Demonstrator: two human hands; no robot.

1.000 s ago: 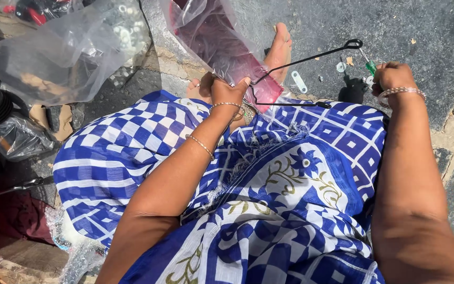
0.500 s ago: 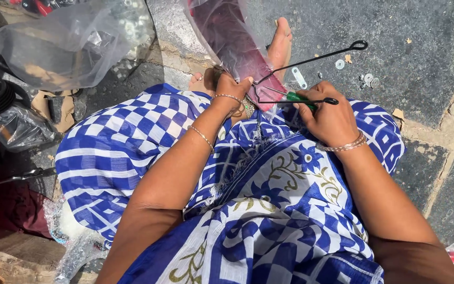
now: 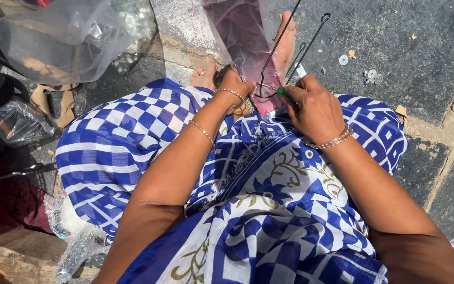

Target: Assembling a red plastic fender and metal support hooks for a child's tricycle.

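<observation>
two bare forearms over a blue and white patterned cloth (image 3: 269,210) on the lap, right hand (image 3: 313,108) clamped on a green-handled tool (image 3: 286,94), left hand (image 3: 237,87) close beside it pinching a bent black wire piece (image 3: 290,50), small washers (image 3: 371,76) on grey stone paving (image 3: 411,37) beyond

Hard sunlight is falling from above, glaring off the clear plastic bag (image 3: 74,37) and casting crisp shadows on the stone floor (image 3: 421,58); edges are perhaps bending slightly.
</observation>
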